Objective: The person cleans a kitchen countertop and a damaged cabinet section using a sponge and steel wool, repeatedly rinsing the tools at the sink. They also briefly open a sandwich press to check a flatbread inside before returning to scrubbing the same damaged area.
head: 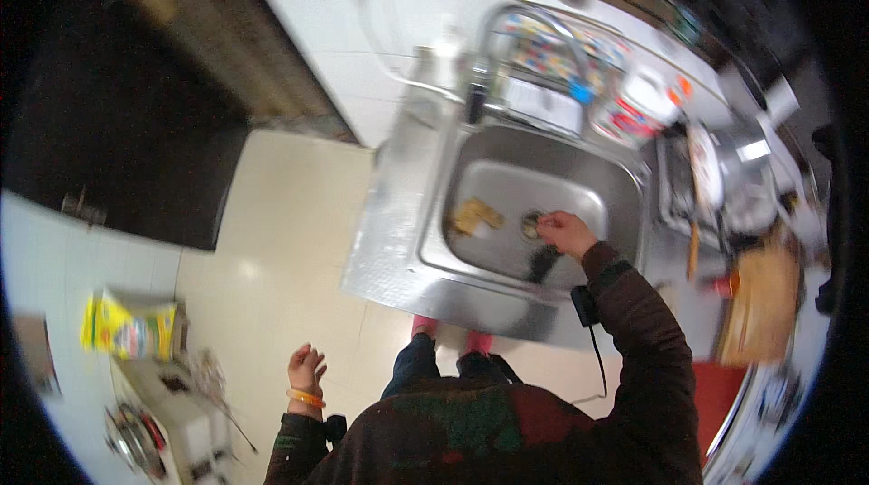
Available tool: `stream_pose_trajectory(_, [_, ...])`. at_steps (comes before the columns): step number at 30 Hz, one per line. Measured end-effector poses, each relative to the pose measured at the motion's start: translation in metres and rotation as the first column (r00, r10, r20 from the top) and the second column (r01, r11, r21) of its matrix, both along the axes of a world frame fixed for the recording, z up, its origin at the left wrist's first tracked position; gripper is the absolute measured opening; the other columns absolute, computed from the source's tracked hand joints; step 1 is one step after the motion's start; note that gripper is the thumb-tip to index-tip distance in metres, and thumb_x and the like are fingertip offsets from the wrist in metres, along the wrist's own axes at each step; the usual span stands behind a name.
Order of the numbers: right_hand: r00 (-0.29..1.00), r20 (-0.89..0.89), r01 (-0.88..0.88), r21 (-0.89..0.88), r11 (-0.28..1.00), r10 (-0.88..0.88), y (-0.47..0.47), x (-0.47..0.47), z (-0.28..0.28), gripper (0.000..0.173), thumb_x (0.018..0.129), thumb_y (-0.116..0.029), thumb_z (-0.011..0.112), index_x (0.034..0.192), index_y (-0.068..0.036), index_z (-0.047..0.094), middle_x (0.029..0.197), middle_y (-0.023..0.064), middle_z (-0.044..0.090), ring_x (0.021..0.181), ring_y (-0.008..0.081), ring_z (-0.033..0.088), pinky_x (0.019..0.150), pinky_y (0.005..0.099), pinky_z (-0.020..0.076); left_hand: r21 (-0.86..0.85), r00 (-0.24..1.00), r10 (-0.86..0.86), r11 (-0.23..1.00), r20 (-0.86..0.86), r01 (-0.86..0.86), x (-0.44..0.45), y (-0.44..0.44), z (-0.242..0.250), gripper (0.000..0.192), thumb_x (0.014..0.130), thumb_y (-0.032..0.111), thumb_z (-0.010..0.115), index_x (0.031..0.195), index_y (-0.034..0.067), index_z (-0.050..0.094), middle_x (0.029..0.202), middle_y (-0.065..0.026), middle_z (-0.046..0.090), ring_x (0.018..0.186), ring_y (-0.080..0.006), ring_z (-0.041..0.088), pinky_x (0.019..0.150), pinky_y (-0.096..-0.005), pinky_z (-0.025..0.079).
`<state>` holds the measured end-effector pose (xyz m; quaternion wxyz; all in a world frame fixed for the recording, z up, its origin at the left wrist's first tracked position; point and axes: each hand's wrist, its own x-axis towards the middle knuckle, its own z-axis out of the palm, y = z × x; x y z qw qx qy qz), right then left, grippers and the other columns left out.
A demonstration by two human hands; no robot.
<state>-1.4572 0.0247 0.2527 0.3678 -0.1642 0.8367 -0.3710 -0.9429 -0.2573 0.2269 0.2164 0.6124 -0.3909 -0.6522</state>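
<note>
My right hand (pixel 567 234) reaches into the stainless steel sink (pixel 434 247), its fingertips together at the right edge of the round drain (pixel 531 225). Blur hides whether the fingers grip anything there. To the left of the drain, on the basin floor, lies a yellow-brown lumpy item (pixel 475 215), too blurred to name exactly. My left hand (pixel 307 368) hangs over the floor, away from the sink, with loosely bent fingers and nothing in it. An orange bangle circles that wrist.
A curved chrome faucet (pixel 478 77) stands behind the basin. Right of it are a white and red tub (pixel 635 108), a metal tray (pixel 669 179) and a wooden board (pixel 760 301). A yellow package (pixel 132 329) sits at left. A dark cable hangs from my right sleeve.
</note>
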Motion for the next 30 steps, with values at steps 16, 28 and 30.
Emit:
stream_pose_trajectory(16, [0.866,0.374,-0.499,0.611,0.614,0.332,-0.169,-0.083,-0.257,0.061,0.084,-0.054,0.043,0.133,-0.020,0.029,0.123,0.0070,0.045,0.109,0.0316,0.041,0.072,0.0545,0.0399,0.080,0.521,0.260,0.836,0.813,-0.543,0.176,0.258,0.003,0.036,0.073,0.030,0.063,0.100,0.006,0.063,0.100,-0.0195,0.061,0.094,-0.0321,0.058,0.084,-0.0374,0.046])
stream_pose_trajectory(28, [0.807,0.411,-0.562,0.314,0.765,0.424,-0.147,-0.041,-0.131,0.055,0.089,-0.040,0.047,0.136,-0.020,0.027,0.116,0.0048,0.052,0.106,0.0249,0.047,0.079,0.0499,0.0390,0.080,0.689,0.124,0.963,0.715,-0.256,0.149,0.205,-0.031,0.035,0.074,0.032,0.064,0.101,0.009,0.063,0.099,-0.0176,0.062,0.094,-0.0304,0.059,0.084,-0.0365,0.046])
stream_pose_trajectory(30, [0.794,0.541,-0.468,0.252,0.847,0.277,-0.128,-0.047,-0.112,0.050,0.090,-0.032,0.049,0.135,-0.019,0.032,0.121,0.0072,0.050,0.110,0.0244,0.047,0.083,0.0468,0.0393,0.090,0.698,0.091,0.971,0.710,-0.219,0.145,0.189,-0.029,0.035,0.075,0.032,0.064,0.102,0.010,0.063,0.100,-0.0169,0.062,0.095,-0.0296,0.058,0.085,-0.0356,0.045])
